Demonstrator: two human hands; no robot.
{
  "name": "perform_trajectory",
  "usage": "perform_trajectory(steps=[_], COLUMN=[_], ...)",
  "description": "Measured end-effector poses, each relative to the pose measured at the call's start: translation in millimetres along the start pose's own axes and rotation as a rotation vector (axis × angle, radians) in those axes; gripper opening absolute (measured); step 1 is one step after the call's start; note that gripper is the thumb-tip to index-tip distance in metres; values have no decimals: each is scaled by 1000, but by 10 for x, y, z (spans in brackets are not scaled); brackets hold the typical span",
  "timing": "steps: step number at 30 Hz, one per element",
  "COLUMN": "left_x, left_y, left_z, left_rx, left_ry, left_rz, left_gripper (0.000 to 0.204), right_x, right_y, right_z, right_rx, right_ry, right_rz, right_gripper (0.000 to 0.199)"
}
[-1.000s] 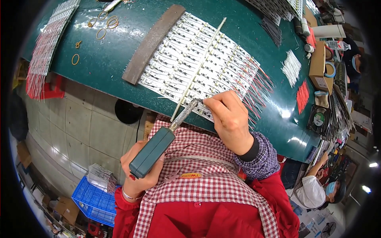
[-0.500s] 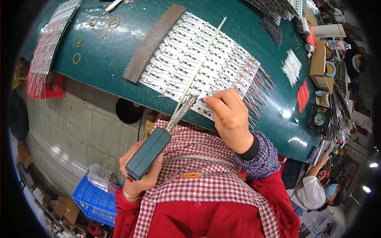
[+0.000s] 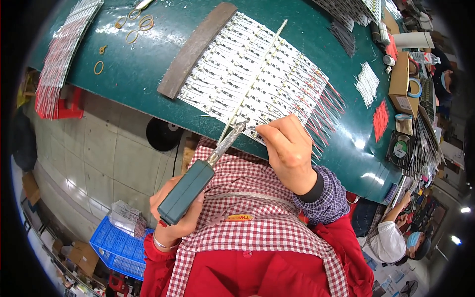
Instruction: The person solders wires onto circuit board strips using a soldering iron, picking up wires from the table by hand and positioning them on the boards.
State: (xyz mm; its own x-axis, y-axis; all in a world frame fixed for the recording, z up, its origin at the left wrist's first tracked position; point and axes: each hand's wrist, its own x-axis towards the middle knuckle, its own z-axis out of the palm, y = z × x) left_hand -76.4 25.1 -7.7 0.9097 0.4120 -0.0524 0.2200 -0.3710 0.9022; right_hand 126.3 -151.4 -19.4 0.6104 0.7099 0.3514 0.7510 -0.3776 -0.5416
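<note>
My left hand (image 3: 174, 210) is wrapped round the dark green handle of a soldering iron (image 3: 190, 190). Its metal tip reaches the near edge of a panel of white circuit boards (image 3: 222, 64) with rows of small black parts and short wires. Just right of the tip, my right hand (image 3: 289, 151) is closed in a pinch over the panel; what its fingertips hold is too small to make out. A long thin pale stick (image 3: 257, 74) crosses the panel. Along the panel's left side lies a flat brown bar (image 3: 198, 49), and red and white wires (image 3: 324, 116) fan out at its right.
On the green table (image 3: 128, 74) lie rubber bands (image 3: 132, 36), a wired panel stack (image 3: 69, 44), white wires (image 3: 366, 84) and red wires (image 3: 380, 120). A cardboard box (image 3: 402, 89) holds tape rolls. A blue crate (image 3: 116, 247) stands below left; a co-worker (image 3: 393, 240) is at right.
The table and panel sit slightly farther right and higher in the picture. Both hands keep nearly the same pose, the iron's tip still at the panel's near edge.
</note>
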Motion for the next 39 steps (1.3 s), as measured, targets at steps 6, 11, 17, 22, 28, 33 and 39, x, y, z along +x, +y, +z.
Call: perform_trajectory(steps=[6,11,17,22,28,33,39], left_x=[65,70,64,26,-144,-145,-25], left_y=[83,105,85,47,-84,-100,-5], left_z=[-16,-19,6,8,-17,11,1], left_rx=[66,81,54,24,4,-18,9], left_ry=[11,-1,13,16,33,42,-1], left_rz=[90,69,75,52,-32,-19,22], left_gripper=[22,20,18,19,22,22,22], right_x=[-16,-21,-18,-12,-8,-11,-21], right_y=[-14,-24,-37,-49,-55,-54,-62], right_z=[-3,-4,-7,-4,-7,-8,-15], right_rx=[4,-9,-46,-55,-64,-62,-68], right_ry=[-31,-53,-64,-65,-69,-72,-74], right_rz=[19,36,28,27,31,33,30], right_gripper=[24,24,24,23,23,23,22])
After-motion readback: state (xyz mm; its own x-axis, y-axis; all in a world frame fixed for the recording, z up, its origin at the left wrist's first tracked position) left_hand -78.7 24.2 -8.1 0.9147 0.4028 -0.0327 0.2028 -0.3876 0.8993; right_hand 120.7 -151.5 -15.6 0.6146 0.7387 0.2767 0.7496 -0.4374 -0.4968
